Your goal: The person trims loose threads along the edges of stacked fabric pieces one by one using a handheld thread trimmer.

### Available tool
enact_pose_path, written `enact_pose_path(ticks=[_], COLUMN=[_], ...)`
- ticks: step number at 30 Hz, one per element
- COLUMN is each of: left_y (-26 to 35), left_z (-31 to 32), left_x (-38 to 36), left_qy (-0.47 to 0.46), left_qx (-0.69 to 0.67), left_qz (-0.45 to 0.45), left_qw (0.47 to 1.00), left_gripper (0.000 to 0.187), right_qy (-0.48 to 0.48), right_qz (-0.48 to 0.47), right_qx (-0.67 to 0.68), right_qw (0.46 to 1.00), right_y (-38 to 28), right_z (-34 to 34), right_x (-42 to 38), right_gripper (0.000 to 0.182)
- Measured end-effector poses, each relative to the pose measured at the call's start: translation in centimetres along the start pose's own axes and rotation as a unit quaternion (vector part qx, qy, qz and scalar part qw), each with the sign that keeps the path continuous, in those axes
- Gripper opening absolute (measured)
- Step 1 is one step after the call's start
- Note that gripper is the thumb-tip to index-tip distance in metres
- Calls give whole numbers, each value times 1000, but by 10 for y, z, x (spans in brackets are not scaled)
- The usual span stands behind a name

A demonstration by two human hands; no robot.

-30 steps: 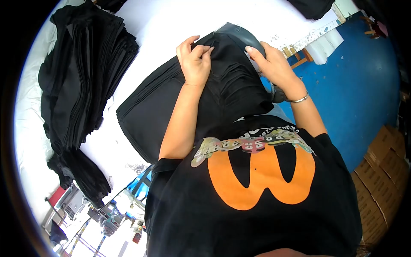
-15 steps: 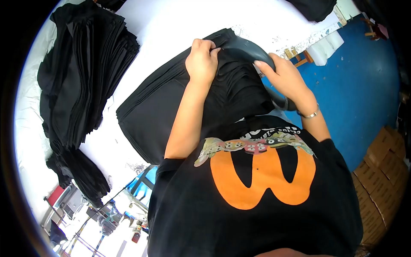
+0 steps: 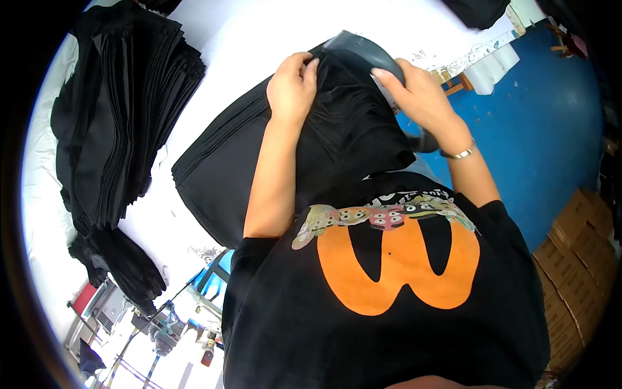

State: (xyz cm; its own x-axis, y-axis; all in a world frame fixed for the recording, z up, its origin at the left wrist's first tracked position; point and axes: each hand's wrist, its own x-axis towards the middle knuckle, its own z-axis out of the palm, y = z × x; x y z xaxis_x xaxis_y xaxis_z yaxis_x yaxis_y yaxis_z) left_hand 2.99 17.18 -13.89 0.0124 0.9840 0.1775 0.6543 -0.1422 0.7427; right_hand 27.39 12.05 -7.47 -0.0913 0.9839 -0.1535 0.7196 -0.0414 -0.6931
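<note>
My left hand [image 3: 293, 89] is closed with its fingertips on the upper edge of a fanned stack of black fabric pieces [image 3: 223, 159]. That stack lies on the white table in front of me. My right hand [image 3: 421, 94] grips a dark grey, curved, smooth handheld tool [image 3: 366, 55], whose exact kind I cannot make out. Its wide end rests at or just over the stack's top corner, close to my left fingertips. Below my right wrist a dark curved part [image 3: 424, 141] shows, partly hidden.
A second large stack of black fabric [image 3: 123, 110] lies at the left, with a smaller bundle [image 3: 126, 262] below it. More black cloth [image 3: 478, 10] sits on the table's far right part. Cardboard boxes [image 3: 576, 272] stand on the blue floor [image 3: 518, 142] at the right.
Both hands have shifted a little up and to the left. The grey tool has moved the same way, its wide end now higher beside my left fingers.
</note>
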Motion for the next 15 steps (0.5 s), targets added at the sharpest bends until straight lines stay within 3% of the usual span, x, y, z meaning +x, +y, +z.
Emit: enact_pose_path(ticks=[3,7,10,12,15], left_y=[-2,5,0,-6,-11], left_z=[1,0,8,4,-6], left_x=[5,-7,-7,-8,-11], left_qy=[-19,36,87,63,-14], left_qx=[62,26,33,25,-1], left_qz=[73,40,18,19,48], left_qw=[995,998,995,998,999], left_gripper=[19,25,22,18,28], right_qy=[37,-56,-15,11,-61], right_qz=[-10,16,-32,-18,7], right_qx=[-1,59,-32,10,24], right_qw=[999,997,999,1000,998], right_y=[-2,13,8,0,7], right_z=[7,-16,-6,-1,-17], right_x=[4,-19,-5,0,-10], right_gripper=[65,64,56,55,57])
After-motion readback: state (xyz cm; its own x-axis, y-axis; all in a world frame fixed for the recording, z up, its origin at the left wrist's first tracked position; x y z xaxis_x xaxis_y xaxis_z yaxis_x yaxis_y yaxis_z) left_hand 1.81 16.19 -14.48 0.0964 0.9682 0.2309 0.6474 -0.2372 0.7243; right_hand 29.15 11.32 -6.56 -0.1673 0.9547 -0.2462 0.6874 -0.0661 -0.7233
